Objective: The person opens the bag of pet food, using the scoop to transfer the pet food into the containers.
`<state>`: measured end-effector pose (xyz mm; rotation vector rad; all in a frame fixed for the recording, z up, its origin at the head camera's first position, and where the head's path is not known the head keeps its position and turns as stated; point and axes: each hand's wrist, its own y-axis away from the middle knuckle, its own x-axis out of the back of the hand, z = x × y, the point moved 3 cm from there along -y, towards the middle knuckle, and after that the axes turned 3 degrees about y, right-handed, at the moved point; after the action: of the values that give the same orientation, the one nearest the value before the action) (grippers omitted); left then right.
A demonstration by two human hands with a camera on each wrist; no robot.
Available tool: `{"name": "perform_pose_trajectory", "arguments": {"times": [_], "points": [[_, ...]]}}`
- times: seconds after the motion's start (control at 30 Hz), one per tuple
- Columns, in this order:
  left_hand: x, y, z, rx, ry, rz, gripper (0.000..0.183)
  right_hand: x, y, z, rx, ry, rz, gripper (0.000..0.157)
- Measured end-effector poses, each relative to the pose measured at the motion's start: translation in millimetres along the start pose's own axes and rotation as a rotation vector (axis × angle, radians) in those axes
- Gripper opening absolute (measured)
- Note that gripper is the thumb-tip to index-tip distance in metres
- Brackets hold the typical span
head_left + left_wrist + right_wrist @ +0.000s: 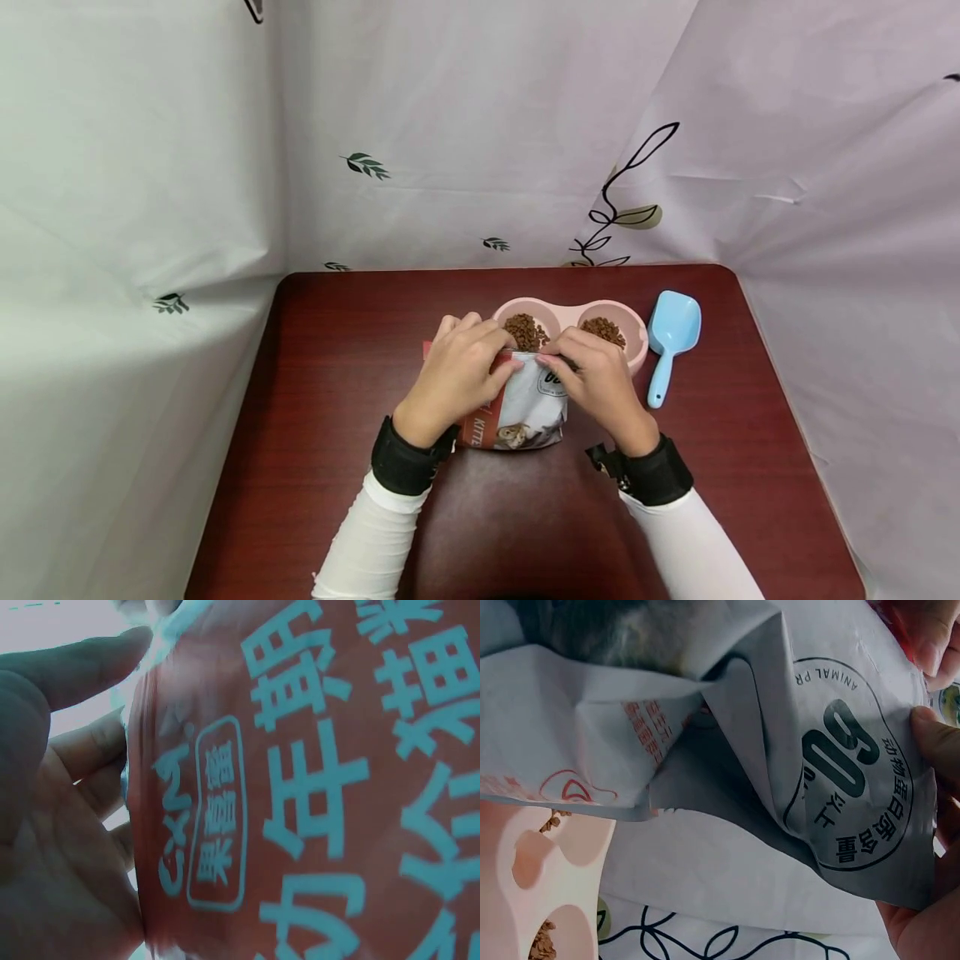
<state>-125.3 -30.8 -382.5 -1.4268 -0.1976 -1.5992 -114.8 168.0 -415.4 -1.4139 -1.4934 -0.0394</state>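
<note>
A red and white bag of cat food (528, 408) with a kitten picture stands on the near side of the pink double bowl (567, 315). My left hand (459, 371) pinches the left part of its top edge between thumb and fingers. On the right part of that edge, my right hand (597, 382) pinches with thumb and fingertips. The left wrist view gives the bag's red face (300, 795) with white characters, the thumb (82, 671) lying at its rim. Creased grey-white sides (742, 742) fill much of the right wrist view. The bag's contents are hidden.
Brown kibble (602, 331) lies in both cups of the bowl. Right of the bowl, a light blue scoop (675, 327) rests on the dark red table (345, 400). White patterned cloth (480, 125) hangs behind the table and at its sides.
</note>
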Motion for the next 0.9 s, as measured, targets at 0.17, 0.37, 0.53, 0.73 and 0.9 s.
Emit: {"name": "perform_pose_trajectory", "arguments": {"times": [0.17, 0.37, 0.53, 0.73, 0.9], "points": [[-2.2, -1.3, 4.0, -0.014, -0.005, 0.021, 0.010, -0.4, -0.5, -1.2, 0.003, 0.017, -0.021, 0.007], [-2.8, -0.4, 6.0, -0.044, -0.012, 0.046, 0.010, 2.0, -4.6, -11.3, 0.052, 0.147, -0.080, 0.017], [-3.5, 0.8, 5.7, -0.065, -0.001, 0.053, 0.010, -0.8, -9.8, -18.4, 0.093, 0.148, -0.099, 0.011], [-3.6, 1.8, 5.6, -0.069, 0.016, 0.023, 0.007, -3.5, -9.1, -18.1, 0.164, 0.144, -0.042, 0.005], [-1.1, 3.7, 9.5, -0.073, 0.010, -0.009, 0.005, -0.4, -7.8, -19.3, 0.164, 0.131, -0.059, 0.005]]}}
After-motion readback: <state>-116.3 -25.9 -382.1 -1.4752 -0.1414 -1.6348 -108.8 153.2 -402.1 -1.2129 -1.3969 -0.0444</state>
